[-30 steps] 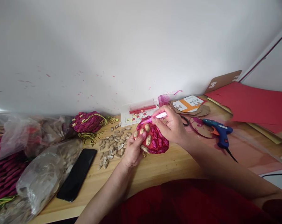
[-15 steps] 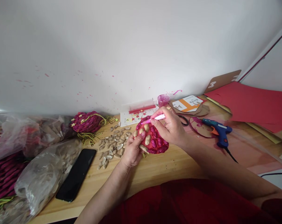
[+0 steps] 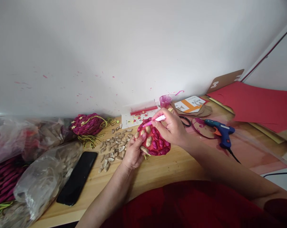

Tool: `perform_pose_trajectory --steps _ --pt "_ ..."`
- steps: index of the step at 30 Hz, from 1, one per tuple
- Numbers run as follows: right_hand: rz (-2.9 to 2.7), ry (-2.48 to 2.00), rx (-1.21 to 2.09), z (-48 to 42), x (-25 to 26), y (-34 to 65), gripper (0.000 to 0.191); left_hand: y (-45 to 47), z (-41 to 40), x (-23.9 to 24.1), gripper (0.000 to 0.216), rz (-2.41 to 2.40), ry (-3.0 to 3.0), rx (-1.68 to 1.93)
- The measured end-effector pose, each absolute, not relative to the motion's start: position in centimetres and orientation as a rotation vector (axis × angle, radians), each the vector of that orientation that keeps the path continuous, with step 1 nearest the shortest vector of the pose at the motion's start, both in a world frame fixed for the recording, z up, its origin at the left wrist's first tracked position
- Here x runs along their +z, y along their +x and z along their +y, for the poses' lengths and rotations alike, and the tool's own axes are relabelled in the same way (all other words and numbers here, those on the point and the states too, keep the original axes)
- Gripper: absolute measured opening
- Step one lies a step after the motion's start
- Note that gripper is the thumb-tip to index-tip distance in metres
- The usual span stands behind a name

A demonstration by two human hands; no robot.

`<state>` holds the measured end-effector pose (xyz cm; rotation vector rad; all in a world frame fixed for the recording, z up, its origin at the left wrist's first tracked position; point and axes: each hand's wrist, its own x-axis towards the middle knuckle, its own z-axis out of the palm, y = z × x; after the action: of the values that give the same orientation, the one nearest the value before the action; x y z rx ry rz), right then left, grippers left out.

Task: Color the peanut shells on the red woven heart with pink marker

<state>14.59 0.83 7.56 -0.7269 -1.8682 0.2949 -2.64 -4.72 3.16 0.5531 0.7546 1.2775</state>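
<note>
Drifting slightly left, the right hand point(image 3: 173, 129) is pinching a pink pen point(image 3: 157, 119) (tip pointing leftward) over the peanut-shell disc point(image 3: 158, 146); the left hand point(image 3: 133, 153) is gripping its edge.

No text legible anywhere in view.
- White-and-orange card point(image 3: 190, 104), right of centre by the wall: dark lines of print on the white part, too small to read.
- Blue glue gun point(image 3: 219, 130), right of centre: pale label on the barrel, characters not resolvable.
- White sheet point(image 3: 136, 119), centre by the wall: red and gold star shapes only, with a few small marks at its left edge that cannot be made out.
- Pink pen point(image 3: 157, 119), centre: any marking is too small to tell.
</note>
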Motion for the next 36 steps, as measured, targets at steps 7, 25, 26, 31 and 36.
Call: perform_pose_trajectory --steps 7,25,26,31,36 --pt "-1.867 -0.742 0.333 1.01 7.49 14.72 0.005 -2.61 -4.74 3.37 0.045 0.779 0.549 1.270" --pt "-1.849 -0.743 0.325 1.27 7.33 14.78 0.005 -2.66 -4.75 3.15 0.040 0.773 0.552 1.267" --pt "-1.851 -0.743 0.323 1.26 7.33 14.76 0.005 -2.66 -4.76 3.14 0.039 0.773 0.550 1.269" --pt "-1.809 -0.724 0.317 1.25 7.37 14.75 0.005 -2.71 -4.77 3.16 0.040 0.763 0.549 1.259" --pt "-1.832 -0.750 0.317 1.31 7.37 14.76 0.006 -2.73 -4.74 3.09 0.036 0.746 0.549 1.257"
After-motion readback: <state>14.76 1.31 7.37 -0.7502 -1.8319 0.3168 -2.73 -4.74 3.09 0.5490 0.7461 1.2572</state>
